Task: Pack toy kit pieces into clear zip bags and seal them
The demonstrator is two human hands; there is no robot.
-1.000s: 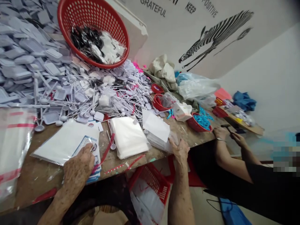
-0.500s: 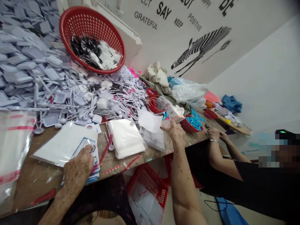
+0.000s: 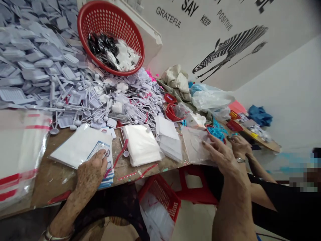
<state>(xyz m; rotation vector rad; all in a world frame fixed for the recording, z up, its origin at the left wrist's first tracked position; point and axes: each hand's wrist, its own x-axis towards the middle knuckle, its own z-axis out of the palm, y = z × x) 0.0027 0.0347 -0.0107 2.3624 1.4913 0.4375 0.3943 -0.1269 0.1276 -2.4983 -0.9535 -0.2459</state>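
Note:
My left hand (image 3: 91, 170) rests at the front of the table with its fingers curled on a blue-and-white printed card (image 3: 98, 147). That card lies partly over a white sheet in a clear sleeve (image 3: 72, 147), above more of the printed cards (image 3: 106, 180). Fingers apart, my right hand (image 3: 222, 155) touches the right side of a flat clear plastic bag (image 3: 193, 142) near the table edge. Between my hands lie a stack of clear bags (image 3: 141, 147) and several thin white sheets (image 3: 169, 140). A small white scoop (image 3: 125, 152) lies beside the stack.
White plastic scoops and trays (image 3: 35, 63) are heaped behind, with a red basket (image 3: 142, 47) on top. A bowl of blue pieces (image 3: 217, 132) is near a co-worker's hands (image 3: 239, 145). Below the edge are a red crate (image 3: 160, 190) and red stool (image 3: 188, 192).
My right hand has moved right from beside the thin white sheets, and the flat clear bag now shows there. My left hand stays on the printed card. The view has shifted slightly.

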